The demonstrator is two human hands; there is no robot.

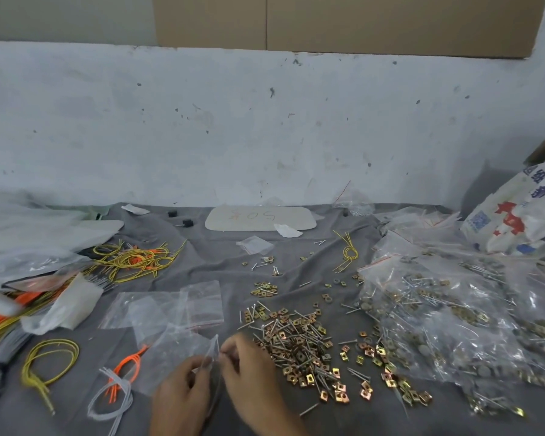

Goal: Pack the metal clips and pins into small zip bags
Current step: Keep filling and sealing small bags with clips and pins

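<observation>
Left hand: my left hand (183,390) has its fingers curled, pinching one lip of a small clear zip bag (211,352)
Right hand: my right hand (249,363) pinches the same bag's mouth from the other side; I cannot tell whether it also holds a pin
Risk, grip: the film looks thin and slack, so I judge the mouth could fall closed or slip free, spilling pieces onto the bench (202,262)
Risk, count: pins lie tangled among the clips, so one pinch could drag extras along
Risk, puncture: pin points could pierce the film if pushed in hard
Clips and pins: the loose heap (299,344) lies just beside my right hand, on its outer side
Empty zip bags (202,305): just beyond both hands
Filled bags (428,316): well apart, far right
</observation>
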